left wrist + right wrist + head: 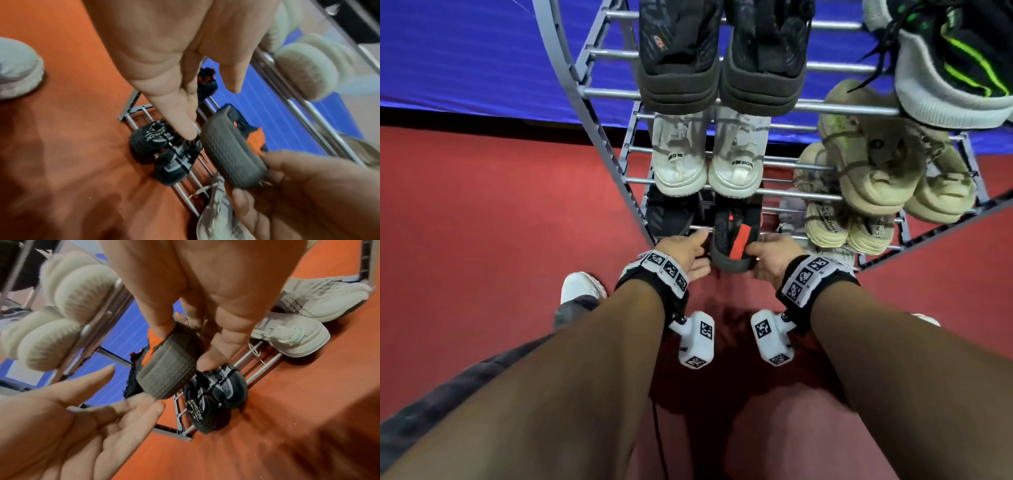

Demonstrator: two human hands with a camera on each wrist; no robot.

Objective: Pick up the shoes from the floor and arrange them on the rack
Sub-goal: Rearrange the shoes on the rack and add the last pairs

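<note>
A dark grey shoe with an orange strap (732, 245) is held at the front of the rack's (842, 108) lowest shelf. My right hand (763, 253) grips its ribbed grey heel (170, 371), thumb on one side and fingers (211, 360) on the other. My left hand (697, 248) is beside the shoe's left side with its fingers (180, 123) straight, holding nothing. Just left of it on that shelf lies a black pair with white print (164, 146).
Upper shelves hold a black pair (722, 75), a white pair (709, 164), beige pairs (876, 178) and a black-and-green shoe (948, 68). Pale shoes (292, 337) lie on the bottom shelf to the right. My own white shoe (582, 287) stands on the red floor (500, 222).
</note>
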